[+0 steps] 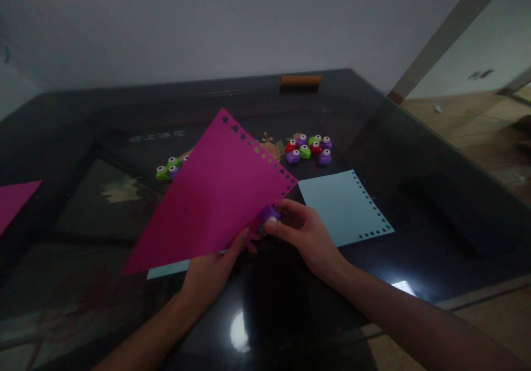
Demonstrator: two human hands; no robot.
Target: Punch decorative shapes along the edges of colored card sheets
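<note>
Magenta paper (211, 194) in left hand (211, 274), purple punch (269, 214) in right hand (305, 235); no legible writing

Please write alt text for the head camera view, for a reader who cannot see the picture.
Two hands work on a magenta paper sheet over a dark glass table: the left hand holds its lower edge, and the right hand presses a small purple punch at its punched edge. A light blue sheet lies beneath, with more small punches behind.
</note>
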